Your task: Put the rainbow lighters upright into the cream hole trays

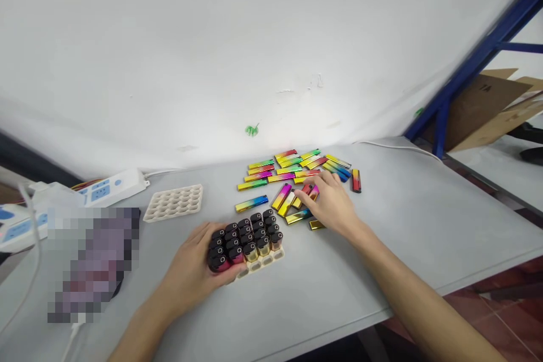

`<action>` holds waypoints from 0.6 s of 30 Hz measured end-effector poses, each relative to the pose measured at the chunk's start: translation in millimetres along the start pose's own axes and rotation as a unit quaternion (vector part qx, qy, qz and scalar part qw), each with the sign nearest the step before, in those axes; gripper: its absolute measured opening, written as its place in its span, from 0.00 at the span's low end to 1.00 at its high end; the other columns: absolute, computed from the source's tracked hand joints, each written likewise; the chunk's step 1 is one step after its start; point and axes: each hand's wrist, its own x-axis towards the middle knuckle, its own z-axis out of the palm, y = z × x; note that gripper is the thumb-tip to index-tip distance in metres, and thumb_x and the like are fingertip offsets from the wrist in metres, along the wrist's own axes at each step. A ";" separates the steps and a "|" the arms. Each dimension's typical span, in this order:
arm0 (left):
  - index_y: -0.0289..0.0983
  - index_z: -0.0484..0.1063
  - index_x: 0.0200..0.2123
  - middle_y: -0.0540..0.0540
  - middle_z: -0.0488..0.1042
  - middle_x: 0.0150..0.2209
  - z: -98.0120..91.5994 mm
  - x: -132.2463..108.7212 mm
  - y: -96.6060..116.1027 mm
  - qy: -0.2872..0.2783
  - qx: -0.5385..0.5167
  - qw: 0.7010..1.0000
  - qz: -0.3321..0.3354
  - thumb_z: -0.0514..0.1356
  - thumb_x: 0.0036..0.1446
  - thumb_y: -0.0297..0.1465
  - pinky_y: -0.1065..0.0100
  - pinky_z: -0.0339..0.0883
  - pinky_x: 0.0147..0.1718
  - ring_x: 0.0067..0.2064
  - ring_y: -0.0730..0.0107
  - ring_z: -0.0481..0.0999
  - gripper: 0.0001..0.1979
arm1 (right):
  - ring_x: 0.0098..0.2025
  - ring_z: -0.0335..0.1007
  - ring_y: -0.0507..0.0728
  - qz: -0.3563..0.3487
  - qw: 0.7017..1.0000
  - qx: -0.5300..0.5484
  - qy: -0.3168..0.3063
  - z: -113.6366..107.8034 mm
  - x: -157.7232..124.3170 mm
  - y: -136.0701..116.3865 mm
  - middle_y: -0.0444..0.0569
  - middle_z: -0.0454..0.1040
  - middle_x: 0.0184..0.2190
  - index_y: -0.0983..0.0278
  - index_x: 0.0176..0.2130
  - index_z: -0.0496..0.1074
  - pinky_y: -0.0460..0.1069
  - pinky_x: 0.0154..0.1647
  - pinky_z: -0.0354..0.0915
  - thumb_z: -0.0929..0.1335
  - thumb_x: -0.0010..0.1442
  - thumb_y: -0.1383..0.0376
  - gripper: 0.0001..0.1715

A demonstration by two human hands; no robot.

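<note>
My left hand (pixel 193 268) wraps around the left side of a cream tray (pixel 265 262) filled with several upright black-capped lighters (pixel 248 237). My right hand (pixel 333 203) reaches into a spread of several shiny multicoloured lighters (pixel 292 172) lying flat on the grey table (pixel 416 220). Its fingers curl down onto a few of them near the heap's front, and what they pinch is hidden. One gold lighter (pixel 316 225) lies just under the palm.
An empty cream tray with round holes (pixel 173 202) lies to the left. White power strips (pixel 108 186) and cables sit at the far left beside a blurred-out patch. A white wall rises behind. A blue metal frame (pixel 466 73) and cardboard stand at the right.
</note>
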 end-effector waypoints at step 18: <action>0.44 0.70 0.48 0.48 0.79 0.45 0.9 0.6 0.3 0.012 0.001 1.000 0.010 0.69 0.53 0.46 0.60 0.75 0.44 0.47 0.56 0.80 0.23 | 0.48 0.69 0.66 0.080 0.994 0.068 -0.012 10.7 4.0 12.9 0.56 0.75 0.47 0.61 0.46 0.70 0.61 0.50 0.66 0.75 0.53 0.44 0.31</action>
